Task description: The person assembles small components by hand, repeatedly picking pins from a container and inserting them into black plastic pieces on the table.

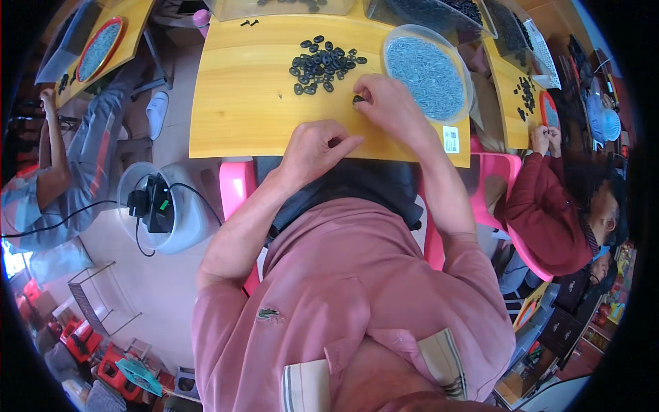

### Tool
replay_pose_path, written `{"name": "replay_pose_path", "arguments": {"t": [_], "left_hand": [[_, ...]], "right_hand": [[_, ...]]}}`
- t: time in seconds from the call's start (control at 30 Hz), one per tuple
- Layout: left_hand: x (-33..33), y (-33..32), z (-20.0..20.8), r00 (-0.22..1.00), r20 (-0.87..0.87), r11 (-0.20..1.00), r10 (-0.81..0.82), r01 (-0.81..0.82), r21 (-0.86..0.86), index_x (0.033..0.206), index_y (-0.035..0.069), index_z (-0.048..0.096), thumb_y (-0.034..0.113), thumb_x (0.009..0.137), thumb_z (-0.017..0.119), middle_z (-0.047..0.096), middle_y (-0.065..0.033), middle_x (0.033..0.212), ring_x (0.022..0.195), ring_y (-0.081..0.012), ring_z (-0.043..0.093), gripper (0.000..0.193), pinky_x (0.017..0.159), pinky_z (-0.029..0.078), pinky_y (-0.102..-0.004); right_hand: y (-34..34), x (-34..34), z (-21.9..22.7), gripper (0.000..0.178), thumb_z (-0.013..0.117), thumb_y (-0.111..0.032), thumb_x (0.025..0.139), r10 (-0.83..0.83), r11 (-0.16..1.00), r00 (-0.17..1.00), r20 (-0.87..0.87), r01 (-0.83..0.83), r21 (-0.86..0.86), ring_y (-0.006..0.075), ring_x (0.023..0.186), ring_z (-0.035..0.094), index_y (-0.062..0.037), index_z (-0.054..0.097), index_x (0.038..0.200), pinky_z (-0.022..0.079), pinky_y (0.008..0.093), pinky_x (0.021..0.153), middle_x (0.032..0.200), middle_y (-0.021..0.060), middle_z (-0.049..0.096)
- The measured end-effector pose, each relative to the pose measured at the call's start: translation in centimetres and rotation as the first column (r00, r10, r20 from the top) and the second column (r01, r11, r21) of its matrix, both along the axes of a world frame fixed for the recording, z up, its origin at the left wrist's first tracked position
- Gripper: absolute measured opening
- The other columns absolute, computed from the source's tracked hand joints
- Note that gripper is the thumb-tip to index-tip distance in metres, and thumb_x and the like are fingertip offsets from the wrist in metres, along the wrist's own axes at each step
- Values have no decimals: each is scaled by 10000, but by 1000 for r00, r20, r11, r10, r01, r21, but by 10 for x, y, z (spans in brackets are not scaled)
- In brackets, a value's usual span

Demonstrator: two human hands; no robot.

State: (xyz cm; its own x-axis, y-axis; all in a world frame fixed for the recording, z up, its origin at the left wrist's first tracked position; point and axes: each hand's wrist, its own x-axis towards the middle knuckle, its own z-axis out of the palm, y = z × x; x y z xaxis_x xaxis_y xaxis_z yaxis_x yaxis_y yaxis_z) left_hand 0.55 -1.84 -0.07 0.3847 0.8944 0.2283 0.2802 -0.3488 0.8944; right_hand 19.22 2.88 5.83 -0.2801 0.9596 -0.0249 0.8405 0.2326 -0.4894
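My right hand point(390, 104) pinches a small black oval piece point(357, 99) between thumb and fingertips, just above the yellow table point(237, 96). Close to the table's near edge, my left hand point(314, 150) is closed, its fingers curled toward the thumb. Whatever it may hold is hidden. A loose pile of black oval pieces point(325, 64), some showing holes, lies beyond both hands. To the right of my right hand sits a round clear tray point(388, 58) full of small silvery metal pins or screws point(427, 77).
Clear bins point(412, 15) of black parts stand along the far edge. Two black bits point(250, 23) lie at the far left, and a white label point(451, 139) is at the near right corner. Co-workers sit at both sides; a white bucket point(182, 206) with black cables stands left.
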Motion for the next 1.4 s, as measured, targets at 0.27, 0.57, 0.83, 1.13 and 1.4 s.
{"name": "replay_pose_path", "arguments": {"t": [0.27,0.57,0.83,1.13,1.4], "left_hand": [[1,0,3,1000,-13,1000,1,-1,1,731,-3,677,244,848,761,616,-99,629,524,-165,559,286,513,437,-309],[-2,1,4,999,-34,999,-13,11,-53,735,-15,662,267,846,758,595,-120,620,511,-190,526,317,509,420,-331],[-2,0,7,999,-38,999,-11,9,-53,734,-13,664,278,851,753,590,-127,609,509,-198,525,326,508,418,-336],[-1,0,6,1000,-16,999,7,-7,-39,737,-10,672,263,853,754,604,-112,626,515,-181,534,308,508,420,-324],[-1,0,10,999,2,995,32,-32,-90,734,-13,678,224,853,759,606,-83,622,523,-120,524,277,508,422,-291]], "right_hand": [[16,-16,-15,174,614,-74,807,95,970,994,-60,-79,228,343,885,637,-67,664,974,505,443,756,943,128,651],[37,-47,-28,128,606,-103,838,224,934,975,-3,-214,285,307,851,631,-68,692,926,501,414,756,891,105,639],[34,-45,-29,135,616,-119,830,217,945,976,-29,-202,255,309,840,626,-70,689,932,492,412,744,879,101,631],[34,-44,-31,89,619,-125,825,252,948,968,-4,-246,202,280,858,610,-66,660,878,482,400,739,869,85,601],[27,-37,-22,101,599,-126,845,163,979,985,-56,-154,137,305,917,626,-63,648,906,489,424,770,927,105,618]]}}
